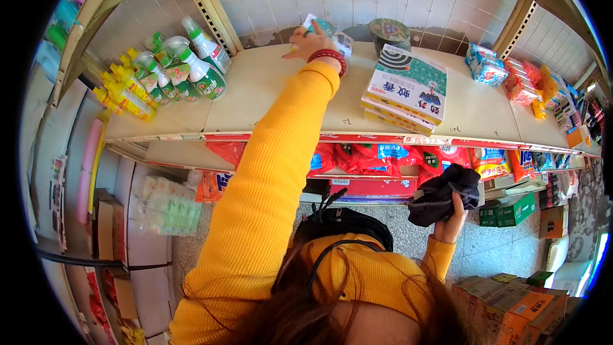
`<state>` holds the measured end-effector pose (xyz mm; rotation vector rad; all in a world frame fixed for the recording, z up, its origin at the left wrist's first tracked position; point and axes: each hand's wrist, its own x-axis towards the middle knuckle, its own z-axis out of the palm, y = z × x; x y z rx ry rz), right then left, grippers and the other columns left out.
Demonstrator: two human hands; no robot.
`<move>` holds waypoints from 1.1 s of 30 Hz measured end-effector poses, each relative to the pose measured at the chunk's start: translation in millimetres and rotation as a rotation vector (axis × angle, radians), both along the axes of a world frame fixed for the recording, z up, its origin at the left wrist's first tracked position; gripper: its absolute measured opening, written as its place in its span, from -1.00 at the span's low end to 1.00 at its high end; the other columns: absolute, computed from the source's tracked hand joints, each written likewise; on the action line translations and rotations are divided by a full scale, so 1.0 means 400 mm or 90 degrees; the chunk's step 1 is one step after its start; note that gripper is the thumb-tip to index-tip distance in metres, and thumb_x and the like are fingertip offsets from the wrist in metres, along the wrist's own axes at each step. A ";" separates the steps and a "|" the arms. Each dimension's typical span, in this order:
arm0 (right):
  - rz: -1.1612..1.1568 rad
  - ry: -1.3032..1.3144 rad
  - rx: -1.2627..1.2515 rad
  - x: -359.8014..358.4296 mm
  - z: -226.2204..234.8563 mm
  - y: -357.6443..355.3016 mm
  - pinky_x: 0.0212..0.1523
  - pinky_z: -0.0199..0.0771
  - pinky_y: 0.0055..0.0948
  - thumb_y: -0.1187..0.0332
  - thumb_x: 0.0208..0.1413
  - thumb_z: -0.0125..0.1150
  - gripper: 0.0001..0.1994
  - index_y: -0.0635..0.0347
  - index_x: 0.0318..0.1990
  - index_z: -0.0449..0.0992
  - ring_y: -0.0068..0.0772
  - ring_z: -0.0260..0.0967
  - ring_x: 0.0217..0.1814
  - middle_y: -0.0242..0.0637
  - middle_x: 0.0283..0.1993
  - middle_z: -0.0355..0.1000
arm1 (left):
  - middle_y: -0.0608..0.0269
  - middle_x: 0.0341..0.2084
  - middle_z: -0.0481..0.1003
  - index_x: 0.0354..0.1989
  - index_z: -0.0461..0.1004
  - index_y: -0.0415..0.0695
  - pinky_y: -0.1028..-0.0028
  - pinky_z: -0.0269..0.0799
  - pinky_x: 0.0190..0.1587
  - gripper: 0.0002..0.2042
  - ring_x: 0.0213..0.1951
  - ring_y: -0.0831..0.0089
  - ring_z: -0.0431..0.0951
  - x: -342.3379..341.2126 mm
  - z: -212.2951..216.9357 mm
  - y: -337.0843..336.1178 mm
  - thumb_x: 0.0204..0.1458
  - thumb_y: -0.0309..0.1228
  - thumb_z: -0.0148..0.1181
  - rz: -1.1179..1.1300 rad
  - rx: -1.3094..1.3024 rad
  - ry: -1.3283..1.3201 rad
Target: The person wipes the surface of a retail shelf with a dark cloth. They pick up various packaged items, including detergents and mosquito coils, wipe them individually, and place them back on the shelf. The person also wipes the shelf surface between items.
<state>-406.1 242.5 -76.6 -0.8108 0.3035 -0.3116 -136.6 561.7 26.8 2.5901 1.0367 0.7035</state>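
Observation:
My left hand (311, 45), with a red bracelet at the wrist, reaches over the upper shelf toward the tiled wall. Its fingers are on a white-and-teal box (343, 43) and appear to grip it; the hand covers part of the box. To the right of it, a round dark-green tin (390, 33) stands near the wall. In front of the tin lies a stack of white-and-green mosquito coil boxes (408, 84). My right hand (452, 219), lower down in front of the shelves, is closed around a bunched black cloth (445, 196).
Green-and-white spray bottles (203, 76) and yellow bottles (131, 94) stand on the left of the shelf (268, 89). Blue packs (486, 64) are at its right. Red bags (370, 157) fill the lower shelf. Cardboard boxes (511, 306) sit on the floor at lower right.

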 end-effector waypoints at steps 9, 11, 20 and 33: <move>-0.023 -0.008 -0.023 -0.001 0.004 -0.008 -0.03 0.31 -0.40 0.57 -0.06 0.05 -0.64 0.22 -0.04 0.30 -0.37 0.32 -0.09 -0.30 -0.11 0.35 | -0.07 -0.20 0.45 -0.15 0.45 -0.19 0.38 0.37 -0.06 -0.49 -0.10 0.16 0.44 -0.015 0.121 0.031 -0.26 -0.11 0.27 -0.308 0.043 0.176; -0.033 -0.013 -0.028 -0.007 0.009 -0.004 -0.03 0.30 -0.40 0.57 -0.07 0.06 -0.63 0.22 -0.03 0.30 -0.37 0.31 -0.09 -0.29 -0.10 0.35 | -0.14 -0.21 0.45 -0.26 0.51 -0.23 0.39 0.36 -0.03 -0.52 -0.11 0.18 0.47 -0.001 0.111 0.081 -0.27 -0.08 0.26 -0.309 -0.165 0.154; 0.237 -0.134 -0.375 -0.006 0.159 0.098 -0.15 0.37 -0.45 0.59 -0.29 0.22 -0.50 0.31 -0.05 0.31 -0.44 0.37 -0.22 -0.26 -0.22 0.42 | 0.38 -0.66 0.38 -0.54 0.45 -0.24 0.58 0.16 -0.53 -0.73 -0.58 0.67 0.28 -0.407 0.027 0.275 -0.13 -0.25 0.24 -0.375 -0.430 -0.316; 0.442 -0.975 -0.881 0.042 0.345 0.691 0.15 0.00 -0.13 0.51 -0.38 0.17 -0.40 0.18 0.00 0.24 -0.01 0.07 0.09 -0.11 0.00 0.16 | 0.18 -0.12 0.41 -0.03 0.32 -0.27 0.50 0.28 -0.03 -0.69 -0.09 0.42 0.41 -0.872 -0.032 0.231 0.01 -0.54 0.01 -0.385 -0.325 -0.484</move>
